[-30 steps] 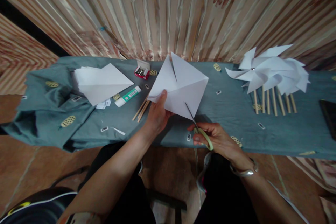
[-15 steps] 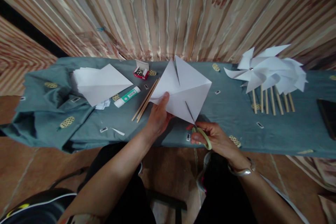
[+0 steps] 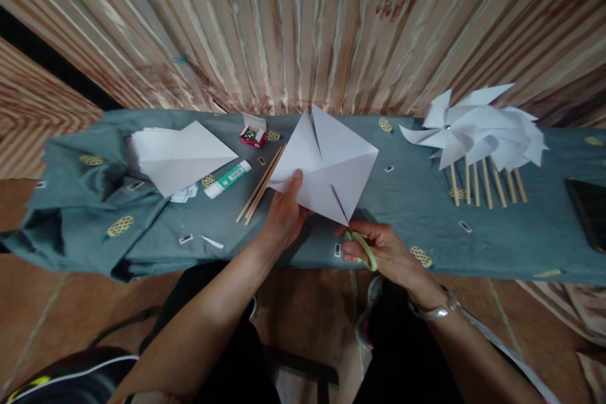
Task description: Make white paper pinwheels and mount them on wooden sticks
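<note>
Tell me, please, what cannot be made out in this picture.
In the head view:
Left hand: most of the fingers, hidden beneath the white sheet.
Scissors: the second blade, apparently hidden by the same sheet.
Pinwheels: their exact number, since they overlap.
Dark flat object: its full outline, cut off by the right edge.
White-and-green tube: its printed wording, too small and blurred.

L forearm (image 3: 203, 315), bare, slants up from btm left twd centre; L wrist (image 3: 265, 237) approx. straight. L grip (image 3: 284, 211) clamped, thumb (image 3: 295, 182) on top & pointing away from body, other digits underneath, mostly hidden. R forearm (image 3: 478, 344), also bare, comes up from btm right; R grip (image 3: 381, 249) slightly nearer body than L, well apart from it, digits bent, tips pointing L. Legs (image 3: 407, 341) spread below, dark-clad.
</note>
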The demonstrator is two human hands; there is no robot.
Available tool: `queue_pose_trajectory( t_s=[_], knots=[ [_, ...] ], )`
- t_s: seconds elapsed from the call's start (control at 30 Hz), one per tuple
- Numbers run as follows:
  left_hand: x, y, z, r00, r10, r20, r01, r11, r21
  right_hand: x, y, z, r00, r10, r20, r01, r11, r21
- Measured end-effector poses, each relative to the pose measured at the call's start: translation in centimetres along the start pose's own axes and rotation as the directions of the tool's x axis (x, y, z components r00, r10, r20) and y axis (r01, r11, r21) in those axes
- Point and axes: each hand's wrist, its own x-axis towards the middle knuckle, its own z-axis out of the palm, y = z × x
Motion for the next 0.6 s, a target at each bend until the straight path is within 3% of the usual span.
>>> queue_pose_trajectory(
  t_s=[0.6],
  knots=[
    [-0.4,-0.2,0.2,0.998,-0.049,0.033,0.049,0.999,0.001,-0.3,-1.2,0.5,0.997,-0.071,0.013,0.072,0.994,-0.088]
  ],
)
